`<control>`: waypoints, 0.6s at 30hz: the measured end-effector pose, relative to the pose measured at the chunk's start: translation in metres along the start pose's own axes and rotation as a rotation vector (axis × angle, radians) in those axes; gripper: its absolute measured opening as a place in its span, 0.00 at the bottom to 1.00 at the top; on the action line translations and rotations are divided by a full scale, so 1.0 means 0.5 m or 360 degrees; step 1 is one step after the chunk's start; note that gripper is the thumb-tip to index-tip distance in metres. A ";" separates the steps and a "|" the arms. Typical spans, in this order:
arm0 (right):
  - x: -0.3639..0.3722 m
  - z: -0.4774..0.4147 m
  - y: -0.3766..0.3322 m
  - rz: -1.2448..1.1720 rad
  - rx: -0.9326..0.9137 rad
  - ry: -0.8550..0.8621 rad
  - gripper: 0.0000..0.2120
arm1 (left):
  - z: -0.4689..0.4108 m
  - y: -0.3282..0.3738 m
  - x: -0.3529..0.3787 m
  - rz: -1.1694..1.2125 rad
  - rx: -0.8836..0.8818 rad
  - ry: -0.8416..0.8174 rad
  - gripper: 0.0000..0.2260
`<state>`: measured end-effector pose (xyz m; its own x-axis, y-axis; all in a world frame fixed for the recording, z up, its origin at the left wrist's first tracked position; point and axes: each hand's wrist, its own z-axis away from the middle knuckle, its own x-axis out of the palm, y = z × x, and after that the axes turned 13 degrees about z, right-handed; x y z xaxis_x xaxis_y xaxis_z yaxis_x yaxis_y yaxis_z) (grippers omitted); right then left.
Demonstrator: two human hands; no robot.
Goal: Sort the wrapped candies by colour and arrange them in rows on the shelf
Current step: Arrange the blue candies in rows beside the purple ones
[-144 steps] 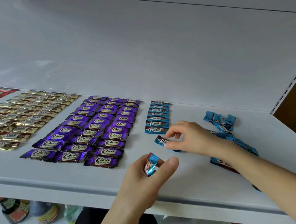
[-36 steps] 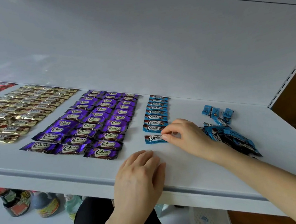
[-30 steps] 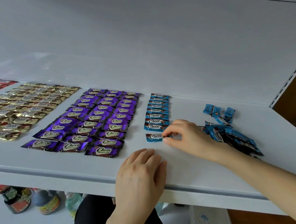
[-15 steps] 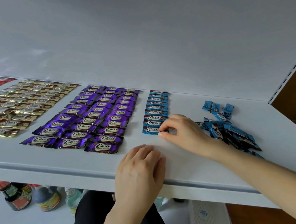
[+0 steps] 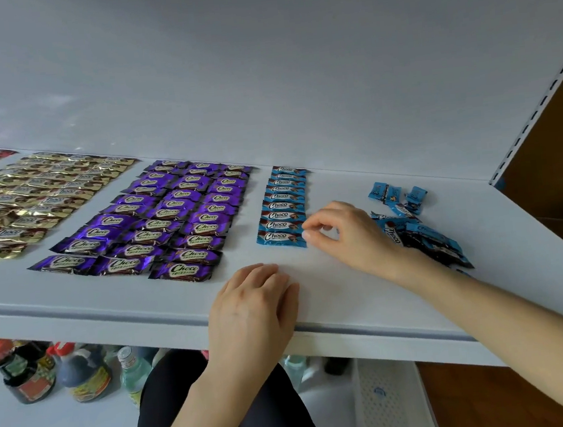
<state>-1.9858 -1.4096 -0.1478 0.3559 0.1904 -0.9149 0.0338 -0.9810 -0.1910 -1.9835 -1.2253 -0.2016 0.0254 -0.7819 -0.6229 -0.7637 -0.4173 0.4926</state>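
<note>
One blue foil-wrapped candy [image 5: 280,236], mid-frame, is pinched by the right hand [image 5: 347,234], the left hand [image 5: 251,305] laid flat and released; the row of blue foil candies [image 5: 283,196] above it may be skewed if dragged.

- Shelf [image 5: 348,275]: smooth, matt pale-grey surface with a faint sheen.
- Purple candies [image 5: 157,222]: glossy, crinkled foil-like wrappers that catch the light.
- Gold candies [image 5: 31,199]: bright metallic-look wrappers.
- Blue candies [image 5: 283,206]: shiny film wrappers.
- Bottles [image 5: 82,373] below: glossy, whether glass or plastic is unclear.
- Floor [image 5: 480,400]: smooth, brown, wood-look.
</note>
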 end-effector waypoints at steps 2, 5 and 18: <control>-0.026 0.015 0.022 0.0004 0.0042 0.0076 0.06 | -0.005 0.003 -0.001 -0.0001 -0.0012 -0.0061 0.16; -0.070 0.056 0.069 -0.0051 0.0210 0.0209 0.06 | -0.023 0.031 0.003 0.0172 -0.0016 -0.0124 0.15; -0.122 0.206 0.219 -0.0094 0.0762 -0.0097 0.19 | -0.246 0.168 0.191 -0.0101 -0.0125 -0.1345 0.51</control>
<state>-2.0998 -1.5246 -0.1494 0.3103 0.2613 -0.9140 -0.3864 -0.8438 -0.3724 -1.9660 -1.3922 -0.1447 -0.4474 -0.1603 -0.8799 -0.7293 -0.5041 0.4627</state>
